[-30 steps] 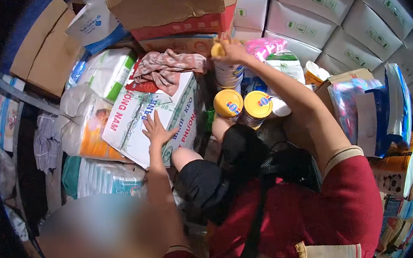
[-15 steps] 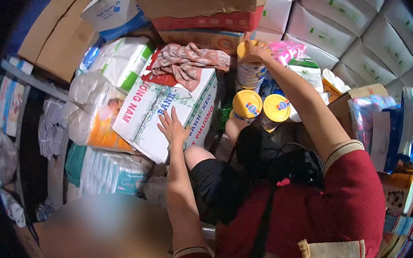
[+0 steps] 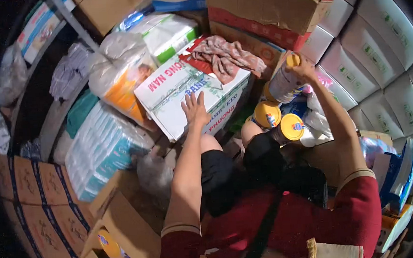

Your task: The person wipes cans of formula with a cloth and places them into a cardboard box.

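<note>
- Over the top of the white box (image 3: 165,102), the left hand (image 3: 197,113) is held with fingers spread wide; whether weight is pressed down cannot be told.
- Right of the white box, a can (image 3: 282,82) is gripped near its yellow lid by the right hand (image 3: 303,68), fingers closed around that end; whether its base is touching anything beneath cannot be told.
- Also right of the white box, nearer the knees, two more cans (image 3: 292,128) are stood side by side.
- On the white box's far part, a patterned cloth (image 3: 228,58) is laid, crumpled.
- Just left of the white box, a plastic-wrapped pack (image 3: 129,84) is set.
- Well apart from the white box, lower left, yellow-lidded tins (image 3: 110,244) are seen inside an open carton (image 3: 129,220).
</note>
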Action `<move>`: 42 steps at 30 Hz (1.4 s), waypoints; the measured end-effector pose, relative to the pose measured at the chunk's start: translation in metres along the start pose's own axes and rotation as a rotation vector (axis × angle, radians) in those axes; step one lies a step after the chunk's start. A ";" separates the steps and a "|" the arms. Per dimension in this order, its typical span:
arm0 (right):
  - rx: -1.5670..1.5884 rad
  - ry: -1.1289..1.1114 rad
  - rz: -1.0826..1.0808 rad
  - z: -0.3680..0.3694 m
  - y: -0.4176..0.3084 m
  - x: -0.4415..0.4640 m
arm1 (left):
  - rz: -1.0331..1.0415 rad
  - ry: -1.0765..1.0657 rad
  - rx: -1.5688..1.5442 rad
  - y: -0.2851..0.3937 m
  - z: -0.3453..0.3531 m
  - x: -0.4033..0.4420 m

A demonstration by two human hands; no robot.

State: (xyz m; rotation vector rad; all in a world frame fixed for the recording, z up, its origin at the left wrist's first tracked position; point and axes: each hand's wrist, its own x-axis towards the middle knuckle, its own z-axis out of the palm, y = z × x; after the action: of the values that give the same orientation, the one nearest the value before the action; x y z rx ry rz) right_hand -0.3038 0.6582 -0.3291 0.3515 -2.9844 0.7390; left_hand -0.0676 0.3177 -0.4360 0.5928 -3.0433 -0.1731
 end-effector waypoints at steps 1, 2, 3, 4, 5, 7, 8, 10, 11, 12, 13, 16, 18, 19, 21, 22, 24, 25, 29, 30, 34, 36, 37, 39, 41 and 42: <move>-0.072 -0.010 -0.058 -0.005 -0.003 0.008 | 0.002 -0.001 -0.001 0.000 0.001 0.000; -0.142 -0.017 -0.116 -0.013 -0.008 0.012 | 0.001 -0.004 -0.007 0.000 0.002 0.001; -0.185 -0.048 -0.124 -0.026 -0.029 0.006 | 0.000 -0.005 -0.013 0.000 0.002 0.001; -0.171 -0.066 -0.171 -0.030 -0.044 0.006 | -0.001 -0.004 -0.019 -0.001 0.002 0.000; -0.153 -0.081 -0.216 -0.033 -0.057 0.010 | -0.011 -0.064 -0.042 0.001 -0.010 -0.002; -0.127 -0.096 -0.297 -0.040 -0.093 0.003 | -0.051 -0.185 -0.139 -0.002 -0.015 0.004; -0.121 -0.098 -0.334 -0.042 -0.115 -0.003 | -0.069 -0.244 -0.186 -0.006 -0.020 0.009; -0.088 -0.056 -0.399 -0.028 -0.151 -0.009 | -0.083 -0.159 -0.708 -0.039 -0.004 0.035; -0.053 -0.088 -0.434 -0.020 -0.169 -0.011 | -0.140 -0.056 -0.927 -0.042 -0.016 0.032; -0.044 -0.090 -0.462 -0.007 -0.185 -0.009 | -0.196 0.050 -1.141 -0.043 -0.038 0.026; 0.004 -0.115 -0.481 0.000 -0.204 -0.020 | -0.208 0.097 -1.183 -0.046 -0.058 0.022; -0.113 -0.202 -0.436 0.008 -0.261 -0.057 | -0.167 0.261 -1.286 -0.049 -0.118 0.005; -0.110 -0.202 -0.493 0.030 -0.281 -0.062 | -0.101 0.343 -1.338 -0.053 -0.140 0.003; -0.117 -0.180 -0.519 0.038 -0.286 -0.065 | -0.140 0.361 -1.299 -0.057 -0.143 0.006; -0.068 -0.196 -0.542 0.051 -0.294 -0.068 | -0.119 0.368 -1.260 -0.053 -0.159 0.001; -0.046 -0.201 -0.550 0.056 -0.296 -0.067 | -0.104 0.369 -1.243 -0.051 -0.166 0.001; -0.110 -0.193 -0.536 0.052 -0.301 -0.078 | -0.086 0.327 -1.194 -0.049 -0.170 0.013; -0.129 -0.176 -0.537 0.057 -0.301 -0.079 | -0.067 0.300 -1.180 -0.046 -0.171 0.019; -0.141 -0.181 -0.545 0.060 -0.305 -0.080 | -0.006 0.289 -1.106 -0.020 -0.173 0.029; -0.137 -0.189 -0.550 0.060 -0.304 -0.079 | 0.020 0.303 -1.066 -0.015 -0.171 0.034; -0.188 -0.313 -0.627 0.099 -0.302 -0.037 | 0.020 0.317 -1.030 -0.007 -0.166 0.053; 0.013 -0.468 -0.640 0.076 -0.293 -0.037 | -0.006 0.314 -0.984 -0.005 -0.165 0.053; 0.237 -0.569 -0.670 0.075 -0.281 -0.019 | -0.023 0.324 -0.924 -0.005 -0.164 0.054; 0.513 -0.599 -0.659 0.074 -0.261 0.007 | -0.037 0.326 -0.821 -0.006 -0.158 0.060; 0.502 -0.447 -0.578 0.077 -0.237 0.030 | -0.046 0.357 -0.701 -0.001 -0.146 0.063; 0.439 -0.361 -0.534 0.077 -0.223 0.037 | -0.050 0.371 -0.640 0.000 -0.138 0.065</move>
State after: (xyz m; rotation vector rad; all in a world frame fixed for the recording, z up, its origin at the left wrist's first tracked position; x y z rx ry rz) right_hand -0.2877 0.4227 -0.2924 1.3631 -2.7578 1.3574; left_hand -0.1201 0.2792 -0.2984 0.5615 -2.4143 -0.8811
